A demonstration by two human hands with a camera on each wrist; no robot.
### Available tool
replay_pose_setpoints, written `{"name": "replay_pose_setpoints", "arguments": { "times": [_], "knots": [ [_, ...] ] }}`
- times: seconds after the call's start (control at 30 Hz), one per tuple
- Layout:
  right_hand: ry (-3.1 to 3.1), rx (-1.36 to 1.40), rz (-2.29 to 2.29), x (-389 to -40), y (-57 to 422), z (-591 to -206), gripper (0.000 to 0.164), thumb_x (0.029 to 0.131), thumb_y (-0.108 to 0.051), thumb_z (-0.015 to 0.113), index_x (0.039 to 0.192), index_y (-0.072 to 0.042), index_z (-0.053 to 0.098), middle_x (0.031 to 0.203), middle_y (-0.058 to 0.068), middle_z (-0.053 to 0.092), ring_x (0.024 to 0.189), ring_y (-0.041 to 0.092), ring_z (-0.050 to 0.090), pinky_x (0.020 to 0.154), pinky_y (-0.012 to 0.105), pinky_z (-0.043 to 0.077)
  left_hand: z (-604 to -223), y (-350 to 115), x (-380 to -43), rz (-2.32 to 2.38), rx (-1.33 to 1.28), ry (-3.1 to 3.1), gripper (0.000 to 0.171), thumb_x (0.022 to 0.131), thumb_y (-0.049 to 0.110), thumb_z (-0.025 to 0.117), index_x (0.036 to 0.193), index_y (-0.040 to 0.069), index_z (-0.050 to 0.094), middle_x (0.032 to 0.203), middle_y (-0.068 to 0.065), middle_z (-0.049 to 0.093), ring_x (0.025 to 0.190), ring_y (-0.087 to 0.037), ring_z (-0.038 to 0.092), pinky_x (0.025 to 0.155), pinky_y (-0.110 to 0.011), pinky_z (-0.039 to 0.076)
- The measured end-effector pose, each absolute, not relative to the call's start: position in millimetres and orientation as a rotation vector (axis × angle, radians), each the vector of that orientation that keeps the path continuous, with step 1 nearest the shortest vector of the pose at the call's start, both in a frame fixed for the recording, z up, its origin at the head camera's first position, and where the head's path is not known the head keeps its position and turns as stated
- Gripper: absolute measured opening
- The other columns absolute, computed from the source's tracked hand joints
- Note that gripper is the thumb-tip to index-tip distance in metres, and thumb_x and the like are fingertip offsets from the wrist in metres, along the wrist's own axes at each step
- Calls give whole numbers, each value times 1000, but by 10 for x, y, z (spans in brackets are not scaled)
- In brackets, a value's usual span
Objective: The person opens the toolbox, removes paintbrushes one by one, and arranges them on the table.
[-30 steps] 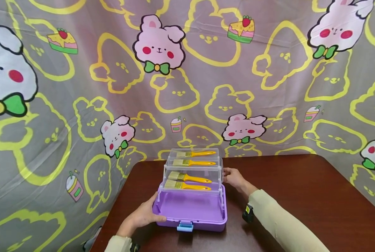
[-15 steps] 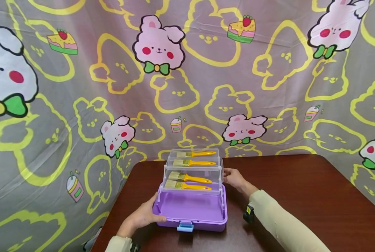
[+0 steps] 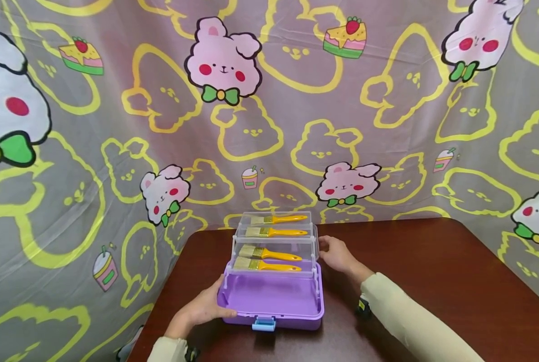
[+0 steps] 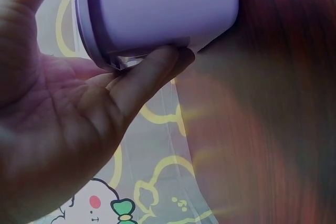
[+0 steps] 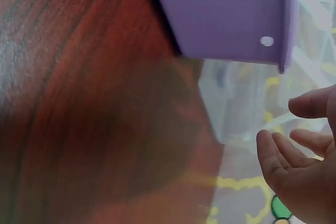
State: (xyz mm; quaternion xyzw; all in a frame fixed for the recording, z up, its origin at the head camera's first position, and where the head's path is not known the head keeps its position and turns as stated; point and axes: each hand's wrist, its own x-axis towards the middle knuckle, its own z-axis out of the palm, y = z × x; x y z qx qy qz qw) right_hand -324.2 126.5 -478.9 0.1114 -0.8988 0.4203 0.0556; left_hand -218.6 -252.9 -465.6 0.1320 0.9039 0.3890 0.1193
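Observation:
A purple storage box [image 3: 274,294] stands unfolded on the table, a light blue latch [image 3: 264,324] at its front. Clear trays [image 3: 276,239] rise in tiers behind its base, carrying several paintbrushes [image 3: 269,266] with yellow handles and pale bristles. My left hand [image 3: 201,306] grips the box's front left corner, thumb over the front rim; in the left wrist view its fingers [image 4: 144,80] press against the purple wall. At the right rear, my right hand [image 3: 339,254] is beside the clear lid [image 5: 236,103], thumb and fingers apart around its edge in the right wrist view.
The dark red-brown table [image 3: 414,271] extends to the right of the box. A grey curtain [image 3: 287,115] printed with rabbits and yellow outlines hangs behind the table and along its left side.
The head view has shifted slightly, so the box appears a little further left. My right hand has drawn slightly away from the trays' right side. My left hand keeps its hold.

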Motion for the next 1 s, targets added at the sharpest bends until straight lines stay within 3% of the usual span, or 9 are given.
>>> {"name": "replay_pose_setpoints", "arguments": {
  "times": [0.37,0.73,1.0],
  "knots": [
    [-2734,531,997,-3020,1315,-4489,24,81,-8,70,103,-2,67,90,6,63,81,18,61,71,35,52,-4677,-2555,-2202,1147,406,2618,118,70,38,83,148,-6,7,138,-28,41,113,-31,52,97,-55,38],
    [-2703,799,899,-2823,1213,-4260,17,83,-8,69,100,-5,69,85,-2,65,76,10,59,69,29,52,-4678,-2552,-2208,1217,459,2577,111,74,36,80,150,3,7,140,-25,40,115,-34,51,97,-56,38],
    [-2733,966,866,-2773,1070,-4178,22,84,-8,68,105,-3,70,86,-1,67,76,9,60,67,26,52,-4706,-2537,-2215,1208,422,2593,113,73,36,81,151,2,6,141,-26,38,117,-35,50,97,-57,36]
  ]
}}
